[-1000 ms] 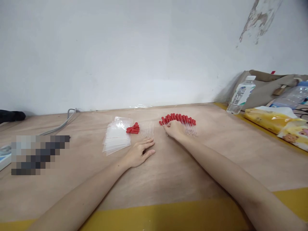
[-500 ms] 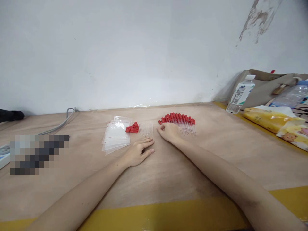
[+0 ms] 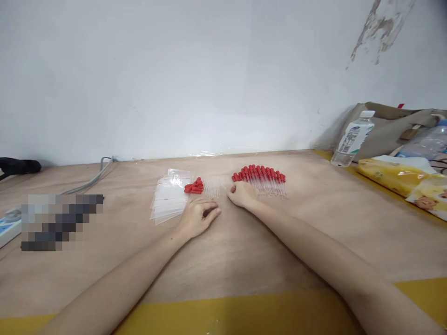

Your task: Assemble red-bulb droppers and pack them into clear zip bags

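My left hand (image 3: 196,217) lies palm down on the brown table, fingers loosely stretched toward the right and holding nothing. Just beyond its fingertips lie a few clear glass tubes (image 3: 212,188) and a small pile of red rubber bulbs (image 3: 193,186). A stack of clear plastic bags (image 3: 167,198) sits to the left of the bulbs. My right hand (image 3: 240,193) rests curled into a loose fist beside the tubes. What its fingers hold, if anything, is hidden. Behind it lies a row of red-capped glass droppers (image 3: 262,179).
A grey cable (image 3: 91,179) runs along the wall at the left, near a white power strip (image 3: 7,225). At the right stand a water bottle (image 3: 352,138), a beige bag (image 3: 389,124) and yellow tissue packs (image 3: 396,175). Yellow tape (image 3: 223,316) edges the table front.
My right hand has pulled back from the dropper row toward the left, curled. My left hand has shifted slightly left and its fingers have drawn together.
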{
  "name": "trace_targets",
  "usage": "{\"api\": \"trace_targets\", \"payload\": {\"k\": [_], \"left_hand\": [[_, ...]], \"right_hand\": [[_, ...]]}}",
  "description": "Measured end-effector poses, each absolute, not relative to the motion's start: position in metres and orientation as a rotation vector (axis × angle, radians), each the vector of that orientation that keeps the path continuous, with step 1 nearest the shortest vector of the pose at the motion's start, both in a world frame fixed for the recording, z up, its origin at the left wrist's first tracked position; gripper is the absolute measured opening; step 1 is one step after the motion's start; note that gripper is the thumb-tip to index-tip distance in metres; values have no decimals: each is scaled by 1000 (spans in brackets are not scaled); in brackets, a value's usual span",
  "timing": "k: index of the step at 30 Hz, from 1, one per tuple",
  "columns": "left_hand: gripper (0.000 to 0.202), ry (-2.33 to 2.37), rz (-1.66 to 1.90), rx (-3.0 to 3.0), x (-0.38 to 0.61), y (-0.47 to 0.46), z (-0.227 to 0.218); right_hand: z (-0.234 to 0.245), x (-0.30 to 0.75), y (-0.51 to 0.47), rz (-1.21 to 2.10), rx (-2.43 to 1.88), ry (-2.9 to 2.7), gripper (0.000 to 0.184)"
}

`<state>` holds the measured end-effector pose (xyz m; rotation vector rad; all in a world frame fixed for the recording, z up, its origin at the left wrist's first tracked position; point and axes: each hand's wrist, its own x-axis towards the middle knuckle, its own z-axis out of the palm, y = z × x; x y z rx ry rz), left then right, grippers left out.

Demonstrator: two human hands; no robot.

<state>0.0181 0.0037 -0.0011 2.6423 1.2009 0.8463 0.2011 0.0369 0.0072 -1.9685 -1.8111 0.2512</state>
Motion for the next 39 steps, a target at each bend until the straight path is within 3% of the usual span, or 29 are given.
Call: {"api": "trace_targets", "payload": {"k": [6, 9, 15, 23, 39], "left_hand": [[14, 1662, 1013, 2619, -9, 39, 14], [18, 1783, 931, 2608, -20, 60, 19], [37, 1696, 873, 2395, -11, 88, 21], [13, 1742, 922, 2142, 9, 98, 10], [36, 1626, 1226, 1697, 36, 80, -1]], "right_hand": [[1, 236, 3, 245, -1730, -1961, 10], [-5, 255, -10, 216, -1572, -2041, 8], [-10, 268, -19, 137, -1483, -2044, 17], [-12, 265, -18, 72, -1426, -2133, 18], [-13, 266, -19, 74, -1404, -2124, 16]]}}
